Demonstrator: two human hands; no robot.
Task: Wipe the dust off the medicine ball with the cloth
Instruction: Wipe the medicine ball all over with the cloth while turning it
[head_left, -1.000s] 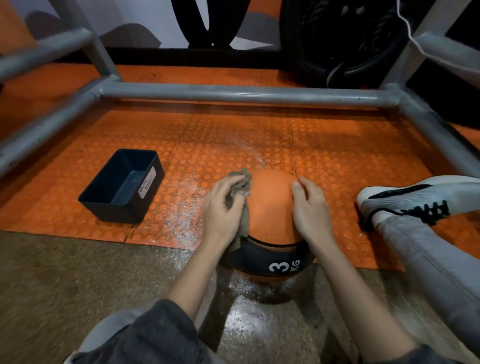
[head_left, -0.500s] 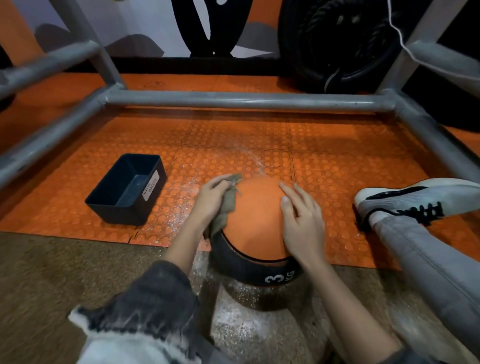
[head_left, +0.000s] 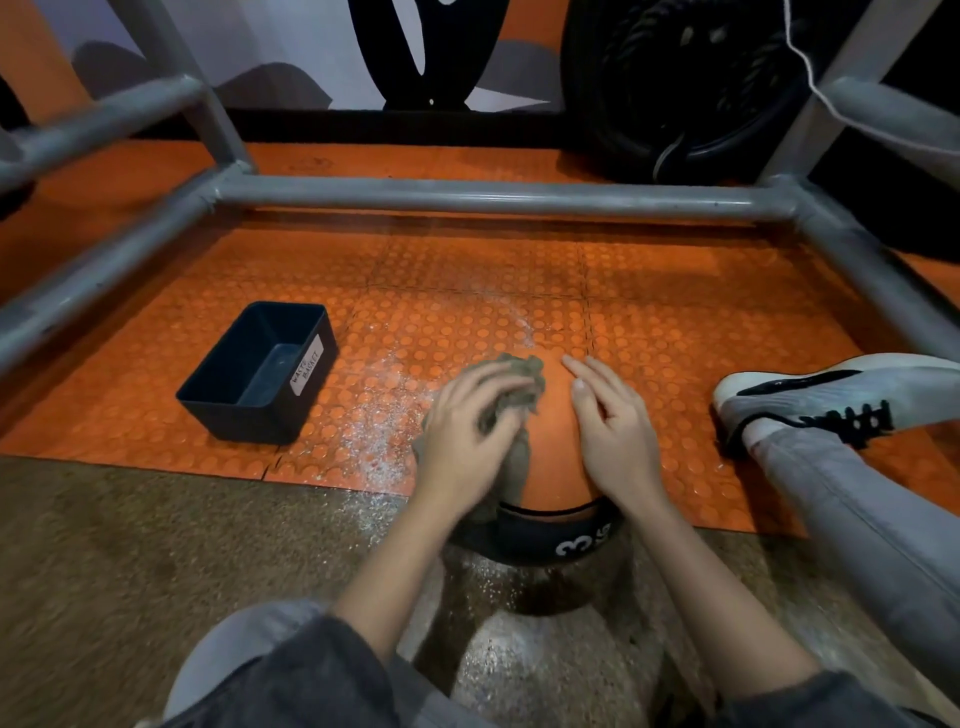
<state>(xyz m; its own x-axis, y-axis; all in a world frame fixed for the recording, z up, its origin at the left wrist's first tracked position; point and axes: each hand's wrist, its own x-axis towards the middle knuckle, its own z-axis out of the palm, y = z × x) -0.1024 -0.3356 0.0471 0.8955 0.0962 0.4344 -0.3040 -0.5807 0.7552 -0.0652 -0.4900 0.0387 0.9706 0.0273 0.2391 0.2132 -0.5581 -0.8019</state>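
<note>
While I watch the feed, the left hand (head_left: 467, 431) has swept back up from the left flank of the orange rubber medicine ball with the black band (head_left: 553, 457), where it sat half a second ago, onto the upper left of the dome. It is smeared with motion blur, so I judge the stroke to be under way. Its fingers are curled round the crumpled grey-green cloth (head_left: 522, 382), which now bunches at the far crown of the ball, with a tail hanging down the near left side.

The right hand (head_left: 615, 436) has barely shifted: it lies flat on the right side of the ball, fingers straight and slightly spread, holding nothing, only steadying.

To me that means the wiping is mid-course, going over the left and top again. The right side under the steadying palm looks to me not yet reached.

The ball sits between the two hands, on the line where the orange studded floor mat (head_left: 467, 270) meets the brown speckled floor (head_left: 156, 545). Its bare orange strip looks matt and clean, and the white "3" shows on the band. White powdery dust (head_left: 374, 436) lies on the mat just left of the ball.
</note>
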